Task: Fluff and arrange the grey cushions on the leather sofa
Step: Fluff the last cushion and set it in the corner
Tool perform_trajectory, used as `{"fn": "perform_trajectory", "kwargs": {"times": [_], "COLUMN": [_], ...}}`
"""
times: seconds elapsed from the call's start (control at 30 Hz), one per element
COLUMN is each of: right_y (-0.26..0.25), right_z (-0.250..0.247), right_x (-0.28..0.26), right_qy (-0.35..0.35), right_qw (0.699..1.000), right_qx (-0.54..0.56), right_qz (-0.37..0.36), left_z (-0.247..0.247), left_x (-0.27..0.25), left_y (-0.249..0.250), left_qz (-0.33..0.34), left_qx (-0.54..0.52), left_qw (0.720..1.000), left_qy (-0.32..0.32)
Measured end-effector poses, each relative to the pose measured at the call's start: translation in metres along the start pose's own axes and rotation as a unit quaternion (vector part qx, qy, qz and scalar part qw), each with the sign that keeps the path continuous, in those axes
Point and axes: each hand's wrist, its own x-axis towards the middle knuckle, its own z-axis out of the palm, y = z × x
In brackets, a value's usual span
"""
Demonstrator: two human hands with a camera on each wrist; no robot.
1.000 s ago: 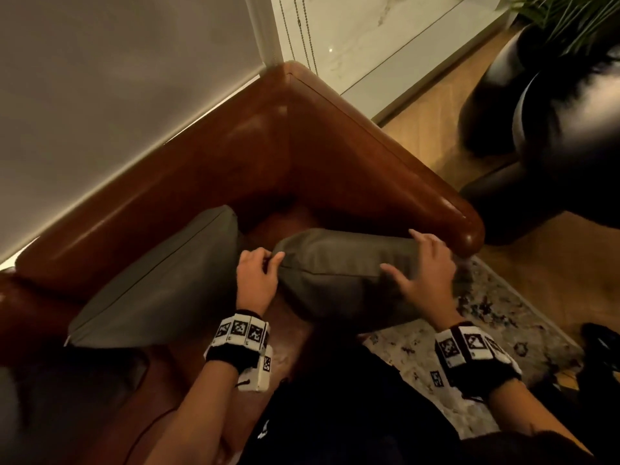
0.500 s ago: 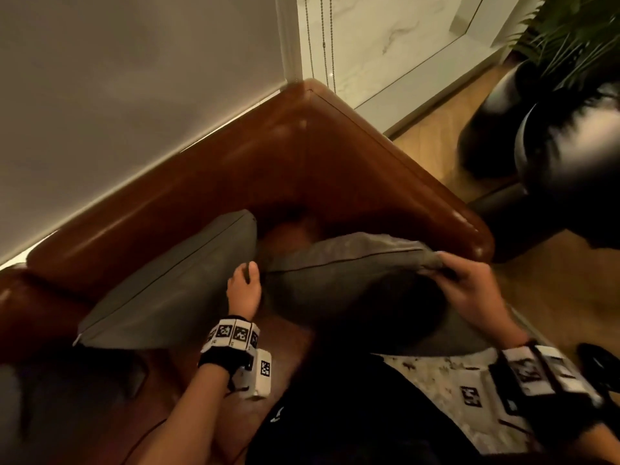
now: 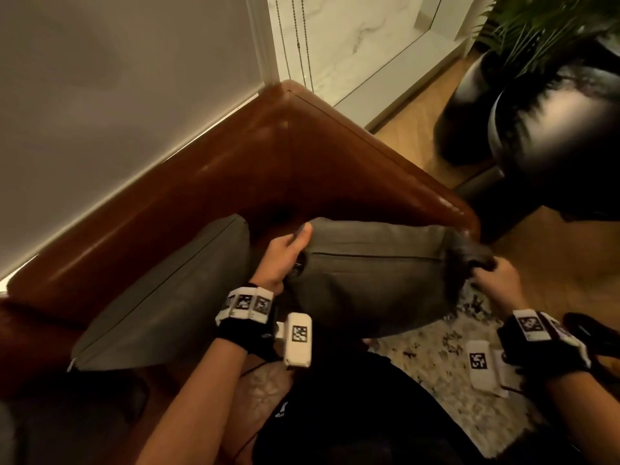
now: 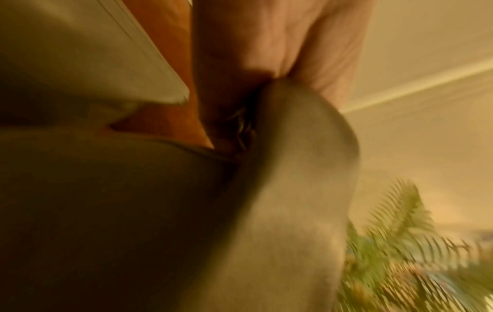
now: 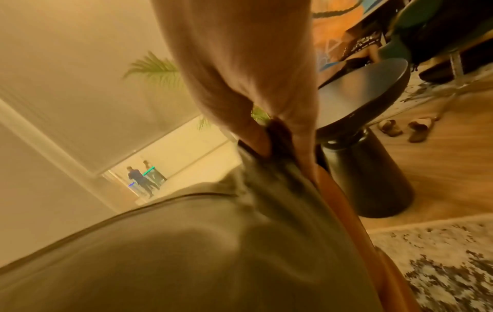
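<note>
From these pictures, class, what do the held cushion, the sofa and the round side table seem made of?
Held cushion: matte grey woven fabric, creasing where gripped. Sofa: glossy brown leather, light glinting off it. Side table: smooth black, faintly shiny; material unclear.

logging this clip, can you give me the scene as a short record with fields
held cushion: grey cushion, lifted in front of the sofa corner
left hand: grip on the cushion's left end
right hand: pinches the bunched right corner
second cushion: leans on the sofa back, untouched
sofa: brown leather
nearby: black side table, patterned rug
</note>
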Motion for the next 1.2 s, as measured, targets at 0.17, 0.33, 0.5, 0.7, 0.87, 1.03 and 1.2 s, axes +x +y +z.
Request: {"fn": "perform_trajectory", "kwargs": {"times": [0.17, 0.33, 0.5, 0.7, 0.87, 1.03, 1.2], "right_y": [-0.051, -0.038, -0.025, -0.004, 0.001, 0.001, 0.018], "right_z": [0.054, 0.104, 0.087, 0.065, 0.069, 0.070, 0.059], "right_x": [-0.077, -0.085, -0.046, -0.024, -0.023, -0.026, -0.023], "right_qy": [-0.197, -0.156, -0.034, 0.028, 0.047, 0.039, 0.038], "right_qw": [0.974, 0.959, 0.996, 0.999, 0.998, 0.999, 0.994], "right_qx": [-0.002, -0.131, -0.065, -0.034, -0.030, 0.016, 0.083], "right_qz": [-0.111, -0.196, -0.060, -0.008, -0.005, 0.021, 0.056], "left_z": [0.075, 0.103, 0.077, -0.020, -0.041, -0.046, -0.052], "left_x": [0.007, 0.019, 0.016, 0.023, 0.027, 0.023, 0.026], "left_y": [-0.027, -0.052, -0.047, -0.088, -0.105, -0.103, -0.092], "left_qz": [0.048, -0.007, 0.132, 0.074, 0.136, 0.155, 0.150], "left_qx": [0.158, 0.097, 0.227, 0.317, 0.430, 0.534, 0.421], "left_qw": [0.986, 0.994, 0.965, 0.915, 0.881, 0.821, 0.879], "left_qy": [-0.002, -0.058, -0.018, 0.241, 0.144, 0.129, 0.168]}}
